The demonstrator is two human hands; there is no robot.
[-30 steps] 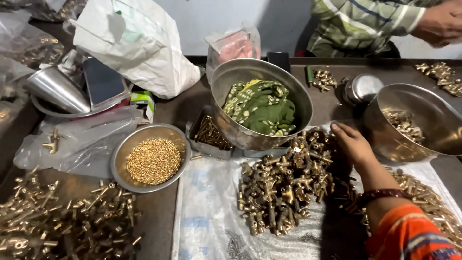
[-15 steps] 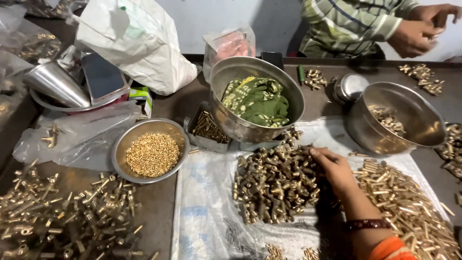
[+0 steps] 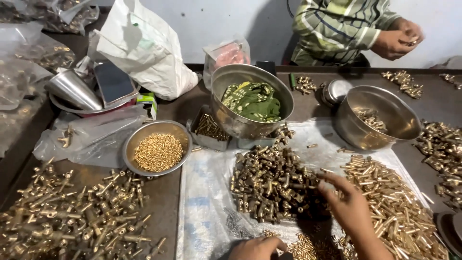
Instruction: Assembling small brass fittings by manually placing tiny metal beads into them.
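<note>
My right hand [image 3: 347, 202] reaches left with fingers spread, its tips touching the right edge of a heap of dark brass fittings [image 3: 269, 185] on a clear plastic sheet [image 3: 207, 202]. Just right of the hand lies a brighter heap of slim brass pins [image 3: 390, 202]. My left hand [image 3: 257, 248] shows only at the bottom edge, fingers curled, beside a small pile of brass bits [image 3: 301, 248]. What it holds is hidden.
A small steel bowl [image 3: 130, 149] holds golden pellets. A large steel bowl [image 3: 231, 118] contains green cloth, and another steel bowl [image 3: 349, 125] stands at right. Brass fittings [image 3: 72, 216] cover the left. Another person [image 3: 346, 29] works across the table. A white bag [image 3: 144, 48] stands behind.
My right hand drew back from the far side of the dark heap to its near right edge. My left hand came into view at the bottom. The view tilted down.
</note>
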